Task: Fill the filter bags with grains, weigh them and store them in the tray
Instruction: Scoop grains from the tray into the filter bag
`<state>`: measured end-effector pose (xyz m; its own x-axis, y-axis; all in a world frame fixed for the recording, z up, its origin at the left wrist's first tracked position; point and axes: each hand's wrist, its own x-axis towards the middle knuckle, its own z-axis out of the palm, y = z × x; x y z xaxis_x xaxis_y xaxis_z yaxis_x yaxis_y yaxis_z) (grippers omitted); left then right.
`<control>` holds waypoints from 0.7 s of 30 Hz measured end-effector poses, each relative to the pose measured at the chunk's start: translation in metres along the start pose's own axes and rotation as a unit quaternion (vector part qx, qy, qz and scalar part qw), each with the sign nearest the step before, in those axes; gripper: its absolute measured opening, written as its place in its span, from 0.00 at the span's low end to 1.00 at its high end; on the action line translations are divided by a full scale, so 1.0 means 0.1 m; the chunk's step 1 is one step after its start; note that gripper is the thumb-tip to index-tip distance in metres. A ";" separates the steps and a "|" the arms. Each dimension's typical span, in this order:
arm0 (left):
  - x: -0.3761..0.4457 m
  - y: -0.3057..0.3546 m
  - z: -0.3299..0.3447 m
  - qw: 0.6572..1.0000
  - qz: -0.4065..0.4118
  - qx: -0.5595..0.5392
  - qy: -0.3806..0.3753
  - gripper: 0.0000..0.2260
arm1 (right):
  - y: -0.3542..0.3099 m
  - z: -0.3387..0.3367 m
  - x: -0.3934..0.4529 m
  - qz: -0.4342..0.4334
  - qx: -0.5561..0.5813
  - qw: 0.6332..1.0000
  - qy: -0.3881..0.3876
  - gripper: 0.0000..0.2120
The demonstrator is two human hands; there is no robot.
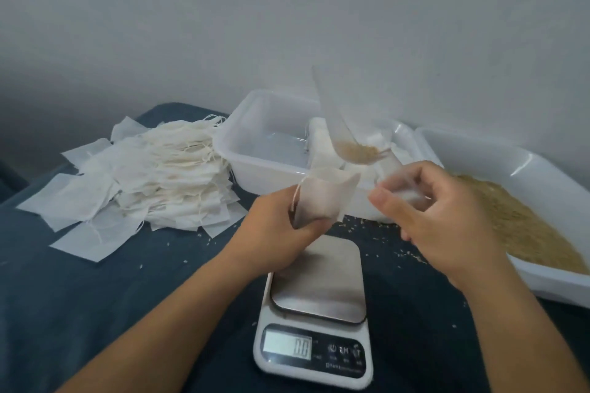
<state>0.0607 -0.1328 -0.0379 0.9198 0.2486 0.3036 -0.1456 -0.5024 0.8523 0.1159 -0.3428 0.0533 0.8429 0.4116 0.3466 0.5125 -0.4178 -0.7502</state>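
My left hand (281, 226) grips a white filter bag (322, 198) from below, its mouth held open upward. My right hand (447, 210) holds the handle of a clear plastic scoop (338, 124), which is tilted over the bag with brown grains (360, 151) in its bowl. Below both hands a digital scale (316, 306) stands with a bare steel plate and a display reading 0.0. A clear tray (255, 143) behind the bag holds a few filled bags (319, 137).
A heap of empty filter bags (143, 175) with strings lies on the left of the dark blue cloth (95, 297). A white tray (523, 163) on the right holds a mound of grains (517, 220). Loose grains are scattered near the scale. A grey wall stands behind.
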 end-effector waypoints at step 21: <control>0.05 -0.10 -0.03 0.992 0.028 0.117 0.037 0.06 | -0.39 -0.99 0.13 0.031 -0.316 0.940 -0.125 0.25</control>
<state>0.0659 -0.1239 -0.0437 0.8825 0.2700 0.3852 -0.0993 -0.6935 0.7136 0.1228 -0.4016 0.1430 0.8495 0.5159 0.1109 0.5261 -0.8119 -0.2532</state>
